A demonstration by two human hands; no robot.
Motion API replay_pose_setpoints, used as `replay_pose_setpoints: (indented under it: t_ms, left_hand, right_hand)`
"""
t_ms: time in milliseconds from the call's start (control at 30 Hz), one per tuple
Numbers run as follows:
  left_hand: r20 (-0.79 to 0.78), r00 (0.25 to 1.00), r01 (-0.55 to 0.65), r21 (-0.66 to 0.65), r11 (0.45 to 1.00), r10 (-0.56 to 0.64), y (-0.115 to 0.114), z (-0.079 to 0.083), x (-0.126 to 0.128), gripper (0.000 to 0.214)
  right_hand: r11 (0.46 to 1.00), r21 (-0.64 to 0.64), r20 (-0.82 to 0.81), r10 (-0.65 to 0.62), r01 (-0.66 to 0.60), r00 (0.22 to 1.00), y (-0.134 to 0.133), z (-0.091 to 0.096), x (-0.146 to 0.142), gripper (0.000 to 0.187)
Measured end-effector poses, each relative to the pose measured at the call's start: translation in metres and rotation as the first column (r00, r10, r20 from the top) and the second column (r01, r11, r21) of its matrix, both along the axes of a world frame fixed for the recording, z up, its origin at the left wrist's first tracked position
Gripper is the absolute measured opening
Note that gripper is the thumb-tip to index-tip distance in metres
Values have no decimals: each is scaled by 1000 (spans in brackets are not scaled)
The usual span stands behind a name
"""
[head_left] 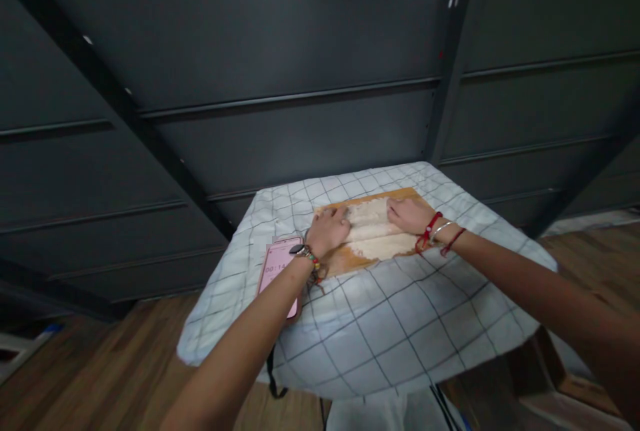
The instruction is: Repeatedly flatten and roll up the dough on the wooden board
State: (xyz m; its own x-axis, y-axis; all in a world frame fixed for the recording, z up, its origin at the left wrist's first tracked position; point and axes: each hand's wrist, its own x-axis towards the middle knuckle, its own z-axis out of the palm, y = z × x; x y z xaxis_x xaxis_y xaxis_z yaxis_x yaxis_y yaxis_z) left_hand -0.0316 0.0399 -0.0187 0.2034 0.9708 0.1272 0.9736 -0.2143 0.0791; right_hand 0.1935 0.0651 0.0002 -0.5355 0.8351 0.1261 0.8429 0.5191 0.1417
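Left hand [327,229] lies at the left end of a flattened sheet of dough [385,247], fingers bent and pointing away from the wearer, while the right hand [406,216] bears on the right end with its fingers curled under. Neither is raised clear, and the view is too small to tell whether they grip anything or merely press down. Between them runs a pale, rounded ridge [371,231] crossing the sheet from side to side; it could be a rolling pin or a rolled fold of the dough, and I cannot tell which.

The dough rests on a wooden board [341,263], which sits on a worktop draped with a checked cloth [390,301]. Just beside the board, on the left, a phone [277,269] lies face up, its pink screen showing running-timer style digits, partly hidden by the left forearm.

As for progress, the spreading looks well along: the sheet is broad and covers much of the board, with material on both the far and near sides of the ridge. It does not look finished, in my judgement. The near edge is ragged, bare wood shows at the near left corner, and the middle is not level while the ridge lies there. Evenness of thickness cannot be read from this angle.
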Motion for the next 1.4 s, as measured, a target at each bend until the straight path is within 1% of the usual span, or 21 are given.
replay_pose_setpoints:
  t_ms: [67, 167, 267, 333, 433, 633, 700, 867, 933, 1000, 1100, 1200, 1267, 1333, 1400]
  left_hand:
    - [8, 1000, -6, -4, 1000, 6, 0, 1, 1, 44]
    - [14, 1000, -16, 29, 999, 16, -3, 2, 2, 44]
    - [31, 999, 10, 79, 997, -12, -7, 4, 2, 42]
    - [53, 998, 40, 78, 996, -44, -8, 5, 1, 42]
    - [85, 993, 77, 54, 996, -81, -6, 6, -2, 42]
    - [108, 988, 103, 33, 994, -106, 3, 1, -5, 42]
    - [103, 988, 113, 17, 993, -114, 6, 1, -6, 42]
    - [22, 989, 147, 1, 989, -147, 10, 7, -9, 43]
    - [-6, 985, 170, 12, 985, -170, 9, 8, -9, 43]
    - [6, 988, 155, 9, 988, -156, 8, 9, -8, 42]
    - [75, 993, 90, -12, 996, -89, 8, 7, -5, 42]
    - [95, 992, 79, -7, 997, -78, 11, 4, -4, 41]
    - [66, 993, 100, 8, 995, -100, 12, 4, -4, 40]
    - [5, 990, 138, 22, 990, -138, 12, 4, -4, 39]
    - [-50, 986, 164, 34, 986, -162, 12, 6, -3, 36]
  right_hand:
    - [1000, -11, 1, 15, -15, 1000, 0, 0, 0, 32]
    - [1000, 22, 3, 5, -5, 1000, -9, -3, 3, 38]
    - [998, 53, 39, -16, 14, 999, -18, -7, 7, 44]
    - [998, 58, 86, -13, 8, 996, -21, -8, 7, 46]
    - [998, 69, 142, -3, -7, 990, -18, -7, 6, 45]
    - [996, 65, 178, 41, -53, 983, -9, -10, 6, 43]
    - [995, 61, 191, 63, -76, 980, -7, -5, 6, 43]
    - [989, 76, 203, 111, -128, 973, -7, 24, 2, 49]
    - [987, 57, 216, 132, -148, 967, -8, 29, 2, 49]
    - [989, 31, 218, 133, -143, 967, -7, 27, 3, 49]
    - [990, 4, 200, 135, -139, 970, -2, 14, 8, 43]
    - [986, 3, 189, 163, -167, 968, 5, 4, 13, 39]
    - [982, -5, 178, 187, -189, 966, 9, 1, 14, 39]
    - [978, -22, 165, 207, -206, 964, 12, 1, 15, 40]
    - [978, -46, 149, 207, -203, 967, 14, 2, 14, 43]
